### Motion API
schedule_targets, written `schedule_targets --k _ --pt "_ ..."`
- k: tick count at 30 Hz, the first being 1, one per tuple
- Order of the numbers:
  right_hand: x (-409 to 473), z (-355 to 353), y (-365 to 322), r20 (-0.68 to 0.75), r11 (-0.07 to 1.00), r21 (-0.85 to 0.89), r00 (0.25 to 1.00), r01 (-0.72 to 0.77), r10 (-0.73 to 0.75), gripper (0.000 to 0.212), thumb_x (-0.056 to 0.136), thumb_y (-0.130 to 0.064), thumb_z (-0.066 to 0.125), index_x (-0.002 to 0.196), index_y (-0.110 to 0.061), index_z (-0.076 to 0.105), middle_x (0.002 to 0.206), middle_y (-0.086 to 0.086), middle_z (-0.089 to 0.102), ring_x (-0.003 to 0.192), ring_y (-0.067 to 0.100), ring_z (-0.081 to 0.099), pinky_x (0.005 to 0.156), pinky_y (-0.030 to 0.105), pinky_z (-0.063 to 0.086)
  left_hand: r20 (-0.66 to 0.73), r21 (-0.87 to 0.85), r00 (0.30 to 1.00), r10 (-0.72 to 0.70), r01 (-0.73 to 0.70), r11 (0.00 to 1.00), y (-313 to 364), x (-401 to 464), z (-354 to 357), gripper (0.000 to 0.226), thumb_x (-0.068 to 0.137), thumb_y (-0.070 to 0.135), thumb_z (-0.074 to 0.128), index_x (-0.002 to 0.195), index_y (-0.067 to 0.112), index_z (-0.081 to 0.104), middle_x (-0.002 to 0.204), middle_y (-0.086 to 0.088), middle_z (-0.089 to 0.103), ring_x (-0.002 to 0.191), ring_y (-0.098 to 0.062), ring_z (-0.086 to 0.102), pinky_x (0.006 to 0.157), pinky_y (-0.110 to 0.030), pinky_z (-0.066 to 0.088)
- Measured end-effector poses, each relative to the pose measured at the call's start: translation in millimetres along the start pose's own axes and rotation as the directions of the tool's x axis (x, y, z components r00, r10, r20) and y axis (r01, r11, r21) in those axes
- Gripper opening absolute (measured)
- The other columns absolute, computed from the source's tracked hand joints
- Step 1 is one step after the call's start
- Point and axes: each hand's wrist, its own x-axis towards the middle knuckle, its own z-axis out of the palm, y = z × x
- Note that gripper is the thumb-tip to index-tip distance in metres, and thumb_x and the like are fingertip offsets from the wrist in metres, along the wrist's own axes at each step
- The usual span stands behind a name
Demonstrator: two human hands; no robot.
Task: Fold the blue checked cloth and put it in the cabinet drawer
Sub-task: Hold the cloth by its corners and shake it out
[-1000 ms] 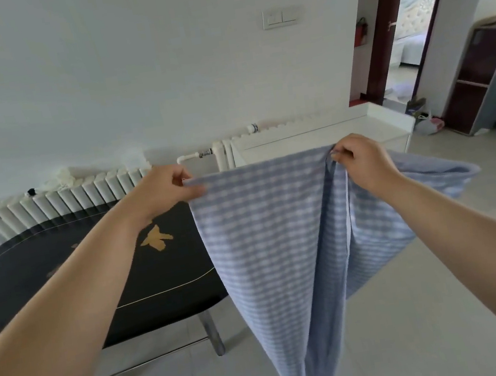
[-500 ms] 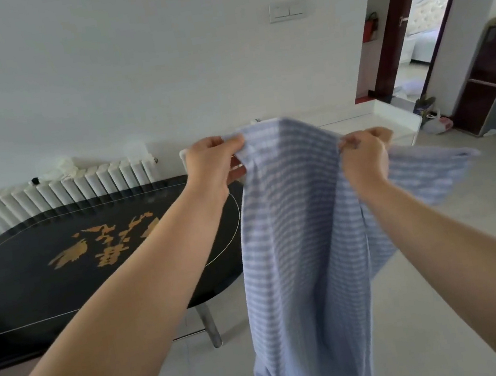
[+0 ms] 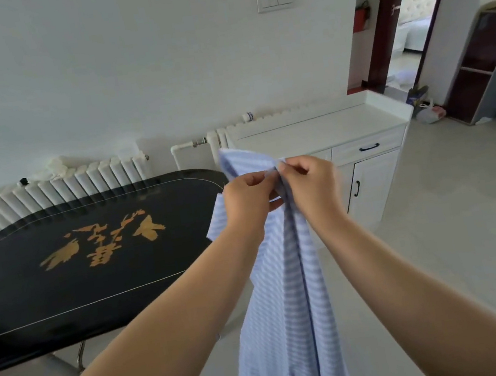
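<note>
The blue checked cloth hangs in the air in front of me, folded lengthwise into a narrow strip that drops past the frame's bottom edge. My left hand and my right hand meet at its top, and each pinches the upper edge between thumb and fingers. A loose fold of cloth sticks up behind my left hand. The white cabinet stands just beyond my hands against the wall. Its drawer, with a dark handle, is closed, above a closed door.
A black oval table with gold lettering fills the left side, close to my left arm. White radiators line the wall behind it. Pale floor tiles stretch to the right toward an open doorway and a dark shelf unit.
My hands have come together, bringing the two top corners of the cloth to one point. The cloth went from a wide spread sheet to a narrow hanging strip.
</note>
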Motion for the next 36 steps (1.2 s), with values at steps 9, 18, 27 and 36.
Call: schedule_targets --k 9,18,27,36 --pt "-17 21 13 0.079 0.987 -0.122 0.992 0.106 -0.097 0.035 0.09 -0.031 0.052 0.055 -0.028 0.047 0.054 -0.008 0.05 0.058 0.008 0.046 0.054 0.027 0.03 -0.057 -0.167 0.998 -0.027 0.017 0.986 -13 -5 -13 0.021 0.094 0.014 0.059 0.101 -0.001 0.071 0.092 -0.012 0.075 0.089 -0.018 0.072 0.079 -0.027 0.058" --pt "-23 27 15 0.017 1.0 0.015 1.0 0.003 -0.003 0.022 0.089 -0.034 0.057 0.075 -0.021 0.069 0.068 -0.012 0.068 0.067 0.008 0.064 0.063 0.031 0.05 0.06 -0.111 0.998 0.025 -0.019 0.994 -19 -4 -17 0.025 0.097 0.007 0.052 0.118 0.002 0.065 0.1 -0.009 0.074 0.095 -0.014 0.071 0.077 -0.021 0.058" --pt "-23 28 13 0.114 0.982 0.147 0.988 -0.117 0.101 0.01 0.084 -0.024 0.067 0.082 -0.028 0.077 0.076 -0.007 0.074 0.077 0.012 0.07 0.076 0.038 0.057 0.205 0.413 0.896 0.394 -0.445 0.795 -20 20 -51 0.021 0.092 0.01 0.056 0.104 0.022 0.069 0.095 0.007 0.067 0.087 -0.008 0.067 0.084 -0.034 0.056" --pt "-23 28 8 0.29 0.856 0.374 0.921 -0.358 0.259 0.011 0.087 -0.01 0.065 0.084 -0.012 0.075 0.082 0.015 0.074 0.081 0.028 0.072 0.073 0.036 0.059 0.293 0.366 0.889 0.352 -0.445 0.818 -21 34 -64 0.014 0.089 0.006 0.062 0.099 0.011 0.071 0.092 0.003 0.07 0.08 -0.008 0.07 0.075 -0.03 0.059"
